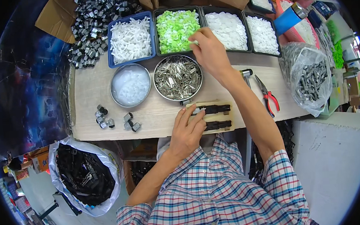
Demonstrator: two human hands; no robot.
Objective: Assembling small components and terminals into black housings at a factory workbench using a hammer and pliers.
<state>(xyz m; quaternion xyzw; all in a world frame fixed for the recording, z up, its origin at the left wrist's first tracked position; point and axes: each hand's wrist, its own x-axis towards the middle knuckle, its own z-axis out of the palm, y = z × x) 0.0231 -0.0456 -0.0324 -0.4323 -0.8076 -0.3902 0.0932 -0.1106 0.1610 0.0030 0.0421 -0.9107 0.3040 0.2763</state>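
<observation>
My right hand [210, 53] reaches over the black tray of green plastic pieces [175, 28] and pinches one small pale green piece [193, 42] at its fingertips. My left hand [186, 132] rests at the near edge of the wooden board [88, 97], fingertips touching a cream jig [217, 116] that holds two black bar-shaped parts [215, 109]. A round steel bowl of small metal clips [178, 77] stands just behind the jig.
A blue tray of white parts [130, 39], two black trays of white discs [241, 28], a bowl of clear rings [130, 85], red-handled pliers [267, 94], a hammer [245, 73], several assembled metal pieces [116, 120], bags of dark parts [85, 176] and grey parts [309, 77].
</observation>
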